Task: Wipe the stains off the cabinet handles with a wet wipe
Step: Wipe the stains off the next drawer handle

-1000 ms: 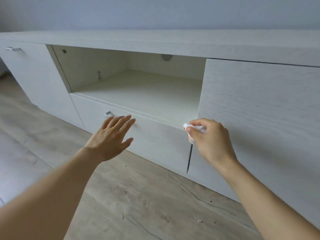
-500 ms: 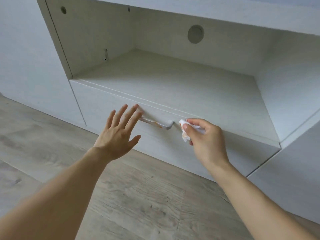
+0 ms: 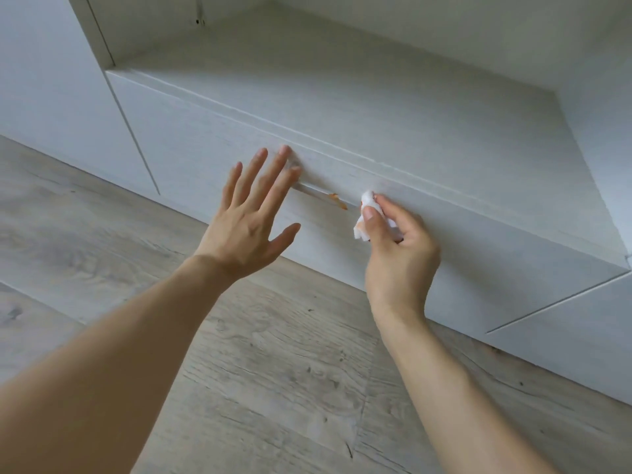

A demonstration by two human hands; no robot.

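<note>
At mid-frame, our right hand (image 3: 396,248) pinches the wet wipe (image 3: 366,213) against the right end of the orange-stained drawer handle (image 3: 321,195); our left hand (image 3: 249,217), fingers spread flat, covers the handle's left end.

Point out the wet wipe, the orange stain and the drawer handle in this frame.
wet wipe (image 3: 366,203): head view, upper white fold above the thumb.
orange stain (image 3: 337,200): head view, smear on the bar.
drawer handle (image 3: 313,190): head view, bare metal bar beside the fingertips.
</note>
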